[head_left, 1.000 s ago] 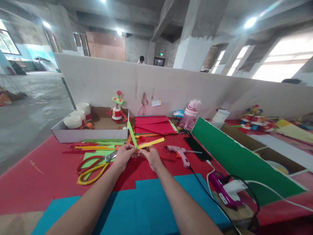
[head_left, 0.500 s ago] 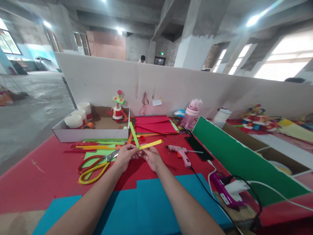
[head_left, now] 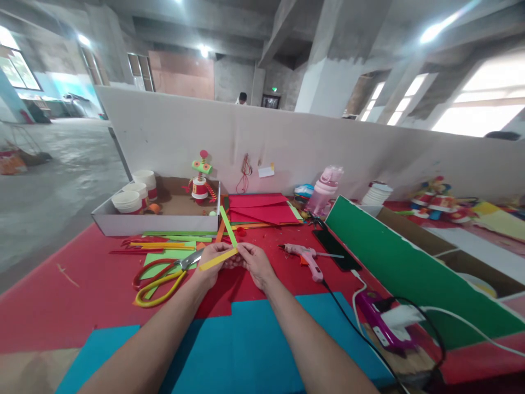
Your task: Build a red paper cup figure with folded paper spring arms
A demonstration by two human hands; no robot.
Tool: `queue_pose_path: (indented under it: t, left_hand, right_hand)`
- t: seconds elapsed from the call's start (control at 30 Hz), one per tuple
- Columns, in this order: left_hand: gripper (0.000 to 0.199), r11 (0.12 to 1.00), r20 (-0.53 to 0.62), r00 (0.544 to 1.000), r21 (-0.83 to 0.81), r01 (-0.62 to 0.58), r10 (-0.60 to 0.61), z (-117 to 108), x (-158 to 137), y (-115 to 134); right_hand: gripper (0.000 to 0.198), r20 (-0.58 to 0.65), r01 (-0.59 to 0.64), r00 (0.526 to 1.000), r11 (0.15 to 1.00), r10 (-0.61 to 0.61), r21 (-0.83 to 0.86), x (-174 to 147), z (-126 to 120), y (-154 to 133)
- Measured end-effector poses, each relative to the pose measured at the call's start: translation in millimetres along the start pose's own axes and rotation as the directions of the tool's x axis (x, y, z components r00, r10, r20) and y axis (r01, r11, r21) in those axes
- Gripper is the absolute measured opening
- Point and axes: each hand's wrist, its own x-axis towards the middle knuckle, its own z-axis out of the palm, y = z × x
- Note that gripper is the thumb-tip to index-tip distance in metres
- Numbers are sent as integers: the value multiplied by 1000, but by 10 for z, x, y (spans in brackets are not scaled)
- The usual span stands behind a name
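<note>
Both hands meet over the red tabletop, fingers pinched where two paper strips join. From that joint a green paper strip (head_left: 228, 227) points up and away, and a yellow paper strip (head_left: 218, 259) lies leftward across my left hand (head_left: 213, 262). My right hand (head_left: 255, 264) pinches the joined end from the other side. The fingertips partly hide the joint. Scissors (head_left: 164, 279) with red and yellow handles lie left of my left hand, blades toward it. A pink glue gun (head_left: 305, 257) rests to the right of my right hand.
A shallow box (head_left: 159, 224) with paper cups (head_left: 128, 202) and a paper-cup robot figure (head_left: 199, 189) stands back left. Red paper sheets (head_left: 262, 205) lie behind my hands, blue sheets (head_left: 262, 339) in front. At right are a phone (head_left: 336, 249), a purple power strip (head_left: 383, 323) and a green panel (head_left: 394, 262).
The yellow strip has swung from pointing right to pointing left, across my left hand. The green strip still points up. Both hands stay at the joint; the view has shifted slightly.
</note>
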Motion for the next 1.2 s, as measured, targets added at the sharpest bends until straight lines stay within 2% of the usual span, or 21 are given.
queue_pose_path:
  t: [0.23,0.43,0.5,0.63,0.73,0.93,1.2]
  left_hand:
    - [22,999,58,998,-12,-35,35,-11,11,-14]
    - [33,998,154,988,50,-38,30,47,-25,-36]
    - [37,996,135,989,52,-66,58,72,-39,-32]
    - [39,987,29,987,23,-161,161,83,-33,-23]
    - [39,982,31,982,28,-186,185,56,-5,-34]
    - [36,983,32,985,66,-172,170,19,14,-58]
    - [35,992,70,989,-12,-127,127,20,5,-27]
  right_hand:
    - [35,-124,129,981,977,-151,-170,42,-14,38]
    - [33,-259,184,944,979,-202,-92,92,-55,84]
    - [32,-255,193,944,977,-209,-86,87,-45,79]
    - [33,-167,149,974,987,-156,-55,50,5,44]
    - [33,-144,140,979,988,-147,-61,35,21,30]
    - [32,-124,122,985,992,-122,-6,51,2,49]
    - [33,-136,83,988,993,-71,81,33,20,14]
